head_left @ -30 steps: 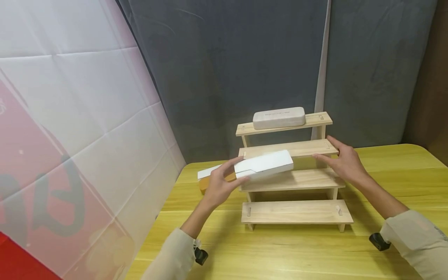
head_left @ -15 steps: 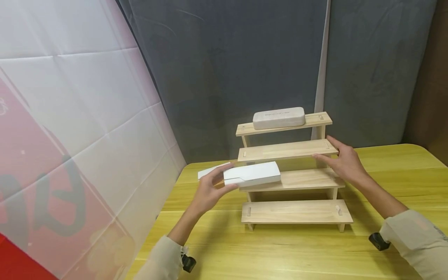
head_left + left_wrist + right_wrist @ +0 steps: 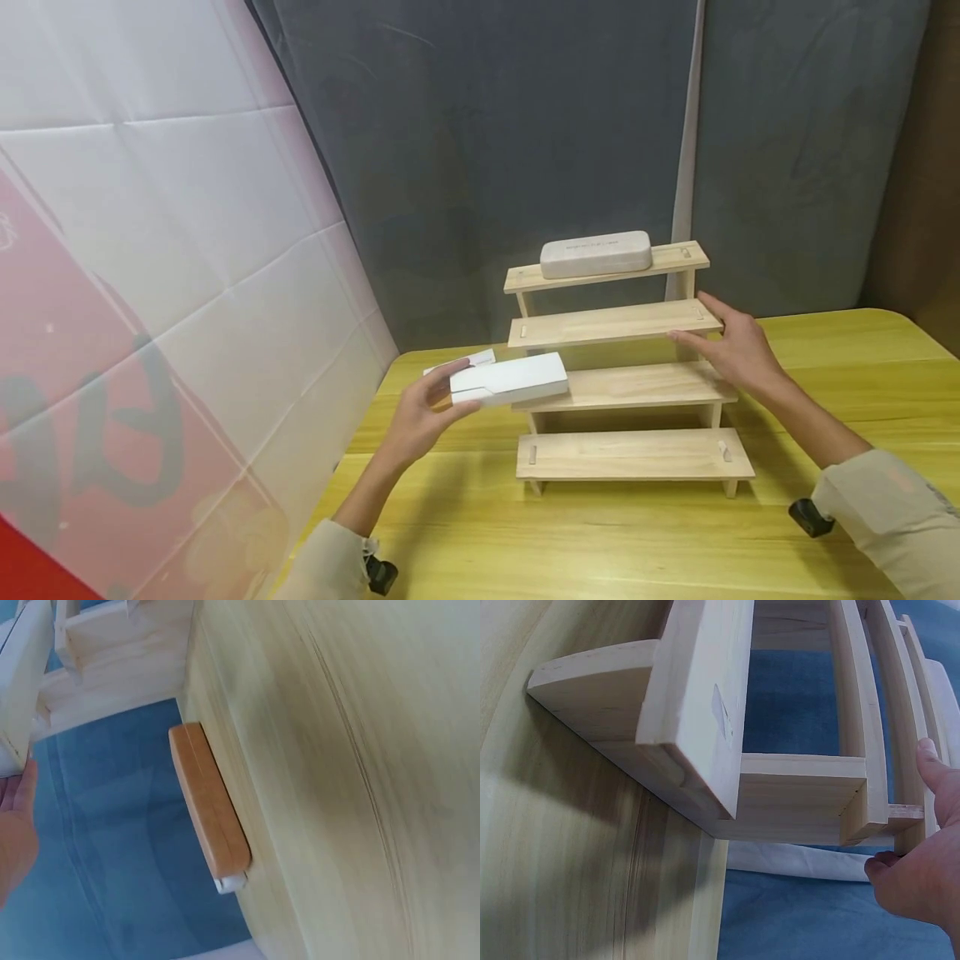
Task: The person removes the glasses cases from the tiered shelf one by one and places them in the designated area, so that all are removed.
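At the far left stands a white and pink sheet (image 3: 150, 275), and behind the table hangs a grey curtain (image 3: 487, 150). The left hand (image 3: 423, 408) grasps a white box (image 3: 510, 382) at its left end: the thumb lies under it and the fingers curl over the top. The box is held level, above the yellow table (image 3: 600, 542), with its right end just over the left end of the third step of the wooden rack (image 3: 630, 387). I cannot tell if the box touches that step. Behind the box, at about 11 o'clock from the hand, a white piece (image 3: 480, 360) shows partly. In the left wrist view a brown case (image 3: 210, 806) lies at the table edge, at 3 o'clock from the palm (image 3: 15, 825).

The rack has four steps and stands in the middle of the table. On its top step, at 12 o'clock, lies a grey glasses case (image 3: 596, 252). The right hand (image 3: 738, 346) is at 3 o'clock of the rack. Its fingers are straight and touch the right end of the second step; the thumb (image 3: 885, 866) sits below this board. It clasps nothing.
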Action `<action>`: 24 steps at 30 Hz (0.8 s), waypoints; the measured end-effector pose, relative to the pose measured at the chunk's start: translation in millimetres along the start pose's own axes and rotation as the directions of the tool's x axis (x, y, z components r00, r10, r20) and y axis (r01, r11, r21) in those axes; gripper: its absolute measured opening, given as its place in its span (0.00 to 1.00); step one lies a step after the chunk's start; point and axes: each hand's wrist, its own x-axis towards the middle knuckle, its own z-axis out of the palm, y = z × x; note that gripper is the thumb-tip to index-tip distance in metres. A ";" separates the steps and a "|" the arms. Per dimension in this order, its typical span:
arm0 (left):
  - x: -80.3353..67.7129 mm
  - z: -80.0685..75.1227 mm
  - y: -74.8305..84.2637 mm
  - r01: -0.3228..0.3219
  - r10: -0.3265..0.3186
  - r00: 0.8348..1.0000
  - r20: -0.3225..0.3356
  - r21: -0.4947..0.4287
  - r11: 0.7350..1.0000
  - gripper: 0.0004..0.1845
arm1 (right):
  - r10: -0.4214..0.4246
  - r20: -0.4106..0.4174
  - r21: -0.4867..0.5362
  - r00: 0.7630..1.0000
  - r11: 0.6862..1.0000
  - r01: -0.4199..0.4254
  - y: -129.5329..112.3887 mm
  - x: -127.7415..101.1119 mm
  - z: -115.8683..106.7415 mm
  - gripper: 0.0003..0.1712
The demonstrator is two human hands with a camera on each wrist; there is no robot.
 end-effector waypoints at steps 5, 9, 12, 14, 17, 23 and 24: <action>-5.0 -7.9 -2.9 0.019 -0.019 1.000 -0.007 0.014 1.000 0.32 | -0.001 0.001 0.006 1.000 1.000 0.001 0.4 -0.1 0.9 0.57; -7.6 -13.6 -5.5 0.026 -0.026 1.000 -0.012 0.022 0.999 0.32 | -0.004 -0.007 0.005 1.000 1.000 0.004 0.8 0.6 2.0 0.57; -9.3 -17.8 -7.5 0.049 -0.048 0.999 -0.024 0.023 0.999 0.33 | -0.008 -0.010 0.007 1.000 1.000 0.008 0.5 1.0 2.2 0.57; -10.3 -20.5 -9.2 0.067 -0.066 0.997 -0.029 0.024 0.997 0.33 | -0.009 -0.013 0.010 1.000 1.000 0.009 -0.1 0.8 2.5 0.57; -11.9 -23.5 -10.8 0.087 -0.086 0.996 -0.036 0.031 0.996 0.32 | -0.011 -0.014 0.014 1.000 1.000 0.011 -0.6 0.6 2.8 0.57; -15.2 -27.9 -10.0 0.072 -0.070 0.997 -0.043 0.040 0.997 0.33 | -0.006 -0.016 0.013 1.000 1.000 0.006 -1.2 -0.1 3.4 0.57; -15.8 -28.8 -10.2 0.072 -0.070 0.997 -0.044 0.040 0.997 0.33 | -0.006 -0.018 0.012 1.000 1.000 0.006 -1.3 -0.2 3.4 0.57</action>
